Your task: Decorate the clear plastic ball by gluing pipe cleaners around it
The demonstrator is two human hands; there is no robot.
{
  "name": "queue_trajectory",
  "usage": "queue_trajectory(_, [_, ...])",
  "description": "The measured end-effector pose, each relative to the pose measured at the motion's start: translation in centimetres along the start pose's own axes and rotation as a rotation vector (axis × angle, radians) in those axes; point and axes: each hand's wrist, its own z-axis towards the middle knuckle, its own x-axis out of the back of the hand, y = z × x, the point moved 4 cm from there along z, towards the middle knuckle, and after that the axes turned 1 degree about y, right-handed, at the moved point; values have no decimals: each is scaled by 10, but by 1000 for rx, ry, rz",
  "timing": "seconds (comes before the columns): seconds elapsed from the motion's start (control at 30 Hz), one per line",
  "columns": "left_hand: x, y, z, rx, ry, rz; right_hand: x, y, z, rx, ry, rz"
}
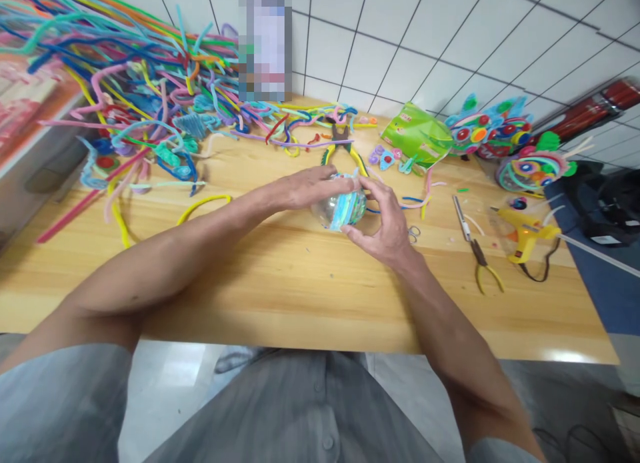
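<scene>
A clear round ball [324, 211] wrapped with light blue and green pipe cleaners sits between my two hands, over the middle of the table. My left hand [320, 185] lies along its top left, fingers reaching over to the pipe cleaner strip. With thumb below and fingers above, my right hand [385, 220] grips the ball's right side. Just behind the ball lie yellow-handled pliers [345, 146]. Small purple and blue pieces [386, 158] rest to their right.
Many coloured pipe cleaners [165, 96] heap at the back left. On the right are a yellow glue gun [527, 233], pliers [483, 266], decorated balls [530, 170] and a green packet [419, 135]. A box [45, 150] stands at the left edge; tiled wall behind.
</scene>
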Motion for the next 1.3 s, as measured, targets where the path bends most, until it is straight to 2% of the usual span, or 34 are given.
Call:
queue_trajectory(0.1, [0, 1, -2, 11, 4, 44, -1, -2, -1, 8, 21, 0])
queue_trajectory(0.2, [0, 8, -5, -35, 10, 117, -2, -2, -1, -34, 22, -12])
queue_trajectory(0.3, [-1, 14, -7, 5, 25, 247, -3, -2, -1, -58, 2, -13])
queue_trajectory(0.4, [-4, 20, -10, 28, 41, 259, -3, -1, 0, -49, -3, 10])
queue_trajectory(0.53, [-13, 29, -14, -64, 32, 109, -2, 3, 3, -73, 16, 35])
queue_trajectory(0.67, [-15, 27, -14, -189, 50, -109, -3, 8, 4, -122, 8, 54])
queue_trajectory(0.83, [-13, 18, -7, -372, -65, 14, -4, 18, 2, -231, 44, 144])
queue_trajectory(1.07, [-14, 30, -9, -242, -77, -54, -9, 26, 2, -315, 81, 241])
queue_trajectory(1.13, [-17, 34, -12, -257, -95, -13, -10, 25, 2, -322, 89, 244])
queue_trajectory(1.3, [-22, 36, -19, -400, -184, 276, -10, 25, 1, -308, 91, 233])
